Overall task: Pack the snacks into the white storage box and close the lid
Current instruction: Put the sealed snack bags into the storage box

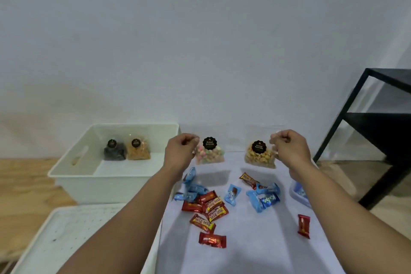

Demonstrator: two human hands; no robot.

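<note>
Left hand [181,148]: pinches top of clear bag of pastel biscuits [210,153], lifted off white cloth [255,240] near its far edge. Right hand [289,147]: pinches top of clear bag of pale nuts [259,154] likewise. White plastic storage box [73,176]: left of cloth, open, two bags inside at far wall. White lid [62,233]: near-left. Red and blue wrapped bars [209,207]: mid-cloth. Step: transferring bags; next, carry both leftward over box rim.

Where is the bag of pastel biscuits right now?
The biscuit bag hangs from the left hand, just right of the white box, above the blue sweets.
</note>
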